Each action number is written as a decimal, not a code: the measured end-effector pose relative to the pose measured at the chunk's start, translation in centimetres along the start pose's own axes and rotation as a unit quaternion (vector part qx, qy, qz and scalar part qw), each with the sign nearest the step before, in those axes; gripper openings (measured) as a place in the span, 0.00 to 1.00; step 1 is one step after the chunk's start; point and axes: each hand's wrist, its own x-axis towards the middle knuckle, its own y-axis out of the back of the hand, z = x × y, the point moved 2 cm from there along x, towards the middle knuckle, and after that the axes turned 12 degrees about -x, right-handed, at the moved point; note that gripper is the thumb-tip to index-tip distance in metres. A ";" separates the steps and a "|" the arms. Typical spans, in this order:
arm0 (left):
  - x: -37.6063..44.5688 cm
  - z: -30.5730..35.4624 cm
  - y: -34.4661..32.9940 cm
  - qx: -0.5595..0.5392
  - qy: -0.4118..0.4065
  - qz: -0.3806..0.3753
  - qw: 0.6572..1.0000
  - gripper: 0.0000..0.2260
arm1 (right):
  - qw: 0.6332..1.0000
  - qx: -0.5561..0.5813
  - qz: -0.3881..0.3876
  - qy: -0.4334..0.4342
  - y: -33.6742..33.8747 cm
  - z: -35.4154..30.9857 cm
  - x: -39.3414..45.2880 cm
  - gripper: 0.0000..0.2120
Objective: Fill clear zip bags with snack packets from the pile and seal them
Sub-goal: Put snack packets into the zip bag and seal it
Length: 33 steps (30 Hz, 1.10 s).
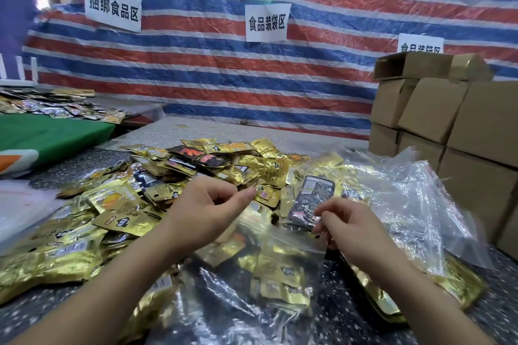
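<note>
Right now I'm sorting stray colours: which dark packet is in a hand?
The black packet standing upright, pinched by the right hand; the other black ones lie flat atop the pile.

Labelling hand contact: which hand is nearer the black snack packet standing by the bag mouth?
Right. The right hand pinches the clear zip bag at the black snack packet's lower end; the left hand hovers over the gold packet pile, clearly apart.

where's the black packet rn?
Head view, right of centre: the black packet stands tilted at the mouth of the zip bag, pinched at its lower end by the right hand, with the pile behind.
</note>
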 end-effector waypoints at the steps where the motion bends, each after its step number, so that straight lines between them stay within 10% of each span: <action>1: 0.1 0.0 0.3 -0.015 0.013 -0.009 1.000 0.26 | 0.996 -0.086 -0.002 0.030 0.0 0.1 0.0 0.09; 10: 0.0 -0.6 0.7 -0.014 0.063 -0.052 0.997 0.24 | 0.953 -0.260 -0.154 0.011 -3.6 -1.5 -2.6 0.40; 33: 0.2 -2.3 1.8 0.004 0.209 -0.203 0.957 0.24 | 0.937 -0.245 -0.221 0.118 -4.8 -2.8 -4.1 0.18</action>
